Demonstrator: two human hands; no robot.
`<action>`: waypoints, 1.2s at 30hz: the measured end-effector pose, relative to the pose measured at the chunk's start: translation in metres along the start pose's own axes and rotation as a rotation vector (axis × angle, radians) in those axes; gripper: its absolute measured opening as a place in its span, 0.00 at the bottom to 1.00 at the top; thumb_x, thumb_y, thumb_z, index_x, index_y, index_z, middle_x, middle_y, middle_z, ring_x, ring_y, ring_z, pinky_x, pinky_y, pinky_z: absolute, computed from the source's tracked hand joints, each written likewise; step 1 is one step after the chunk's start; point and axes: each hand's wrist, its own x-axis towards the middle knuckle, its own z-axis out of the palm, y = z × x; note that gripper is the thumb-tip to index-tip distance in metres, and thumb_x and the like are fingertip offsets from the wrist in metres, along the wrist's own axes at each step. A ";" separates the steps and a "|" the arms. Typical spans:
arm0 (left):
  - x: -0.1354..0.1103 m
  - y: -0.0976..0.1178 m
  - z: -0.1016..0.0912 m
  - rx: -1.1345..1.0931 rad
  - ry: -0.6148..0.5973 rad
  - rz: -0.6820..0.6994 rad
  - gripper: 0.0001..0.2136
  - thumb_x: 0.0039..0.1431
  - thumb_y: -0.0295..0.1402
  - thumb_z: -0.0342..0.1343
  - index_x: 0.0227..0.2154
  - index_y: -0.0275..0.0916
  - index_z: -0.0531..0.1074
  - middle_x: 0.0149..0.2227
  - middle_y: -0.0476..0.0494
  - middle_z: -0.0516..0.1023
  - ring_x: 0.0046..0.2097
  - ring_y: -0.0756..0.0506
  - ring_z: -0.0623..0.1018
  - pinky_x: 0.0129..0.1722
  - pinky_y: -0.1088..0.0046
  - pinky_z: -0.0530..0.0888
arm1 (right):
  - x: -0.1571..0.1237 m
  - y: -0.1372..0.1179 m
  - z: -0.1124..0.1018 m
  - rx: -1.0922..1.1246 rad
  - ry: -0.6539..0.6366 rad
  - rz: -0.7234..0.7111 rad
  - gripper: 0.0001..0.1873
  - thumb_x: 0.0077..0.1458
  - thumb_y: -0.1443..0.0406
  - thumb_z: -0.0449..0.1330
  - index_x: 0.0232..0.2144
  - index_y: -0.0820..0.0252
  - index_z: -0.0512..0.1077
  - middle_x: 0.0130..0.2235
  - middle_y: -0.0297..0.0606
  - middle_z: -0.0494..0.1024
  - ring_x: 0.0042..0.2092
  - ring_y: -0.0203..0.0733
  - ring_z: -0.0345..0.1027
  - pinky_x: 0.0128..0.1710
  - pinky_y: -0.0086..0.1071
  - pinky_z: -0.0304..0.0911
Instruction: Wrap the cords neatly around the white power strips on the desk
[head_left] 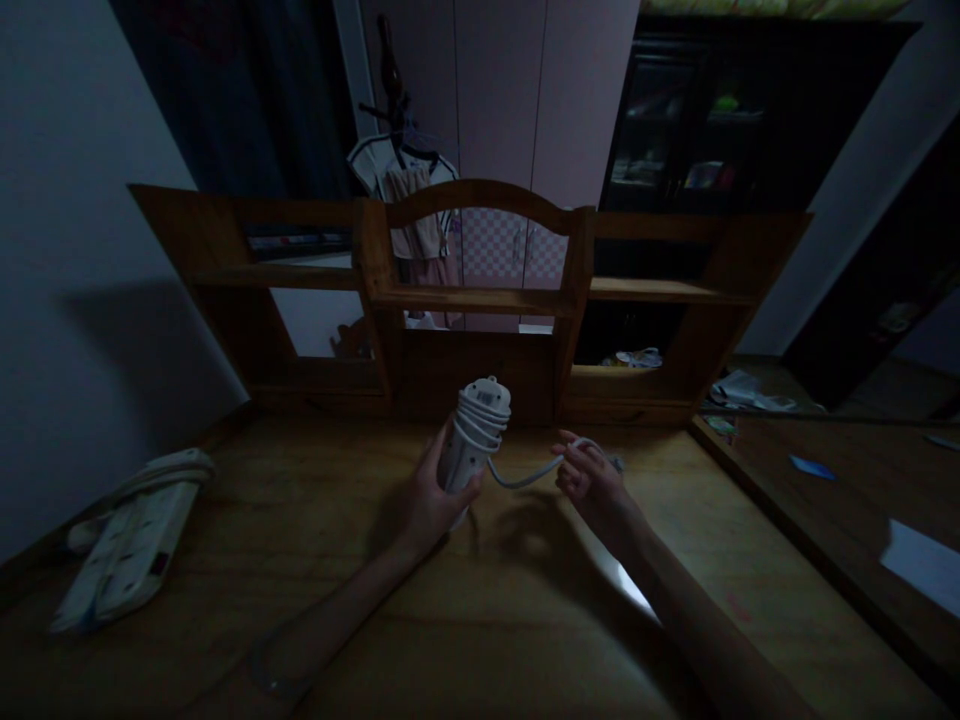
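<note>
My left hand (pixel 435 495) is wrapped round a white power strip (pixel 466 455), held tilted above the wooden desk. Several turns of its cord circle the strip's upper end, and a label shows on the face there. The free length of white cord (pixel 525 481) sags from the strip across to my right hand (pixel 589 475). My right fingers are closed on that cord, and what looks like its plug end shows just past the hand, too dim to make out well.
Another white power strip (pixel 131 545) with its cord wound round it lies at the desk's left, near the wall. A wooden shelf unit (pixel 480 298) rises along the desk's back. To the right, a darker surface holds a white paper (pixel 924 565) and a blue card (pixel 811 467).
</note>
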 end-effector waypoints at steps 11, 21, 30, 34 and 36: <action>-0.007 0.015 -0.011 0.150 -0.084 0.357 0.39 0.51 0.35 0.60 0.64 0.41 0.49 0.57 0.38 0.63 0.56 0.42 0.68 0.54 0.65 0.68 | -0.004 0.030 -0.001 -0.591 -0.218 0.200 0.18 0.44 0.56 0.68 0.31 0.65 0.76 0.30 0.41 0.78 0.32 0.40 0.72 0.34 0.30 0.63; -0.015 0.014 -0.008 0.321 -0.410 0.787 0.38 0.54 0.38 0.58 0.65 0.40 0.47 0.57 0.37 0.66 0.55 0.43 0.70 0.51 0.67 0.71 | 0.002 0.000 -0.005 -0.043 0.061 0.036 0.13 0.48 0.62 0.67 0.38 0.58 0.75 0.41 0.35 0.78 0.37 0.34 0.72 0.37 0.24 0.68; -0.007 0.015 -0.008 0.270 -0.177 0.257 0.41 0.50 0.36 0.60 0.65 0.47 0.47 0.59 0.43 0.64 0.55 0.43 0.70 0.53 0.67 0.70 | 0.006 -0.022 -0.012 0.215 -0.014 -0.032 0.11 0.53 0.66 0.64 0.40 0.64 0.74 0.30 0.30 0.72 0.20 0.20 0.56 0.21 0.13 0.60; -0.002 0.015 -0.008 0.143 0.052 0.079 0.39 0.51 0.36 0.60 0.65 0.45 0.49 0.60 0.41 0.62 0.57 0.42 0.69 0.55 0.64 0.68 | 0.000 -0.012 -0.001 -0.050 -0.073 -0.139 0.09 0.57 0.62 0.61 0.38 0.62 0.75 0.34 0.34 0.74 0.30 0.27 0.68 0.31 0.18 0.66; 0.000 0.015 -0.010 0.084 0.084 0.058 0.40 0.51 0.37 0.61 0.65 0.43 0.48 0.60 0.39 0.62 0.57 0.41 0.69 0.55 0.63 0.68 | -0.005 -0.007 0.006 -0.247 -0.088 -0.209 0.10 0.60 0.60 0.58 0.39 0.60 0.74 0.40 0.38 0.75 0.43 0.36 0.71 0.47 0.28 0.67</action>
